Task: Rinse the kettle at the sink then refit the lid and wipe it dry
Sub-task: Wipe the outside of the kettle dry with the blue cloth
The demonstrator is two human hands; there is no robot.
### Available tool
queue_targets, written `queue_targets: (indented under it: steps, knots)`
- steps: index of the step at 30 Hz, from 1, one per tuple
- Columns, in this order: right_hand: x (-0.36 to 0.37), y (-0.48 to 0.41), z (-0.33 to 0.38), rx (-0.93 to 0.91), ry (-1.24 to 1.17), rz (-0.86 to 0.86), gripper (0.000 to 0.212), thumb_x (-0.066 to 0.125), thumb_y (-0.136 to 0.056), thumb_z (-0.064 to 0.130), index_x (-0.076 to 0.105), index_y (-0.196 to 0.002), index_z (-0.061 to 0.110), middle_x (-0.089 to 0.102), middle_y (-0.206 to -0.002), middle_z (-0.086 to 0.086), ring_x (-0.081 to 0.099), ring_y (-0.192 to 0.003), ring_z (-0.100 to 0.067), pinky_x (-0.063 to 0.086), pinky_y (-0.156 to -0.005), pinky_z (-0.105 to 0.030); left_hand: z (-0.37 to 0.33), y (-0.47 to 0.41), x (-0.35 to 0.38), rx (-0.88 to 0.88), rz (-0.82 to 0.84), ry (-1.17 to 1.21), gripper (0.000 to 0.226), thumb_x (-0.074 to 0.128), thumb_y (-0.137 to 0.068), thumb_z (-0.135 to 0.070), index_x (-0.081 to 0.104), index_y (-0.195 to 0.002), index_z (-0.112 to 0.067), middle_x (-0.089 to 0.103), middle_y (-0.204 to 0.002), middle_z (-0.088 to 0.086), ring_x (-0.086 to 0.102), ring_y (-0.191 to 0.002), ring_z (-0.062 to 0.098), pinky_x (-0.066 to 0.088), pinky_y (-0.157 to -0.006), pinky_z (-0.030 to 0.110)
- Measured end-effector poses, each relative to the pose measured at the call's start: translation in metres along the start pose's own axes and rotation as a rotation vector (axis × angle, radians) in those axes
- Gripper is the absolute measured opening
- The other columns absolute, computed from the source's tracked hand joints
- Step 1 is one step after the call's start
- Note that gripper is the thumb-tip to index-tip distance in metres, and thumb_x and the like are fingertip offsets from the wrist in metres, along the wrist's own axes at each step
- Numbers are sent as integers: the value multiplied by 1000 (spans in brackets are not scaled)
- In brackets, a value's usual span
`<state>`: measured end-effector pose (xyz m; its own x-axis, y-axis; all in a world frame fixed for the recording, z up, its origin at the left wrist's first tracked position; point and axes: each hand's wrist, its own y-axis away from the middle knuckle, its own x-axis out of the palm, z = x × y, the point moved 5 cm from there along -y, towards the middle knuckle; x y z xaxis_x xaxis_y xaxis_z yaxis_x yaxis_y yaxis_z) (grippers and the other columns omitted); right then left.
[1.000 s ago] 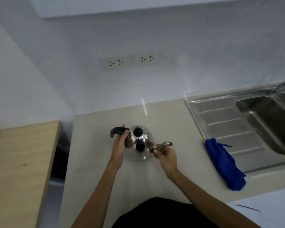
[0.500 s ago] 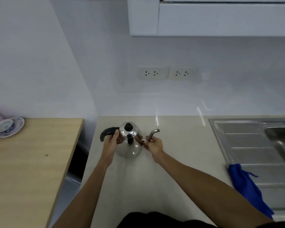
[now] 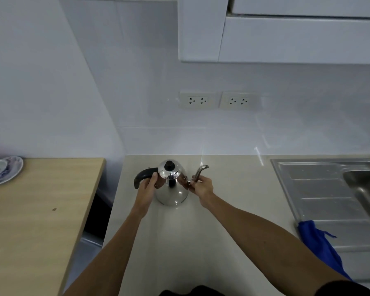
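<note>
One saucer (image 3: 5, 170) sits on a wooden side table (image 3: 41, 210) at far left. On the beige tabletop (image 3: 179, 242), one steel kettle (image 3: 171, 189) stands upright, lid (image 3: 169, 169) on. The left hand (image 3: 146, 189) closes its grip on the black handle (image 3: 142, 175); the right hand (image 3: 202, 188) pinches the spout (image 3: 200, 171). One blue cloth (image 3: 320, 244) lies over the edge of the single sink (image 3: 329, 199), below two wall sockets (image 3: 219, 100).

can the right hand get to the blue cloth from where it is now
Probably yes. The right hand is busy gripping the spout of the kettle, so it must let go first. After that only bare counter lies between it and the blue cloth, draped over the sink edge on that side.
</note>
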<state>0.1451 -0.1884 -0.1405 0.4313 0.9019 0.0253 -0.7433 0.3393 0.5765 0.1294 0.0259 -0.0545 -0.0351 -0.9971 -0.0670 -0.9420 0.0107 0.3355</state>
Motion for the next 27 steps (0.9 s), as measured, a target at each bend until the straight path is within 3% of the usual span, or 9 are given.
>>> queue_targets:
  steps: [8,12,17,21,24,27]
  knots:
    - [-3,-8,-4,40,-47,-9,28,57,-87,-16,68,-107,0,70,-104,-22,72,-98,-35,61,-86,-41,5,-8,3,-5,14,14,33,42,-107,-32,66,-123,-15,70,-111,-8,59,-104,-3,40,-85,11]
    - [-3,-5,0,31,-46,4,25,57,-87,-16,67,-91,6,70,-97,-18,72,-97,-34,61,-83,-37,9,-13,1,-7,6,-10,41,43,-107,-34,65,-129,-8,70,-120,3,60,-105,1,42,-88,15]
    - [-3,-7,-1,26,-30,4,25,57,-87,-15,69,-100,3,71,-102,-21,72,-97,-33,62,-85,-38,7,-13,2,-10,-4,-19,39,42,-107,-32,64,-129,-8,69,-119,2,59,-102,-2,41,-84,11]
    - [-2,-8,-1,24,-8,14,24,58,-87,-15,67,-99,4,69,-95,-18,71,-87,-30,61,-83,-37,5,-12,3,-12,16,-56,40,40,-108,-33,62,-130,-9,67,-117,-2,58,-109,5,39,-86,12]
    - [-4,-7,0,13,70,13,23,61,-86,-10,68,-97,9,70,-94,-15,69,-77,-25,61,-76,-32,5,-13,2,4,48,-144,44,36,-108,-35,63,-126,-6,67,-113,0,59,-100,-1,39,-82,10]
    - [-7,-2,4,8,180,15,21,64,-85,-4,68,-97,12,71,-87,-12,62,-64,-19,60,-73,-32,3,-10,4,-10,69,-197,39,31,-109,-35,58,-123,-10,62,-108,-4,56,-98,3,38,-81,11]
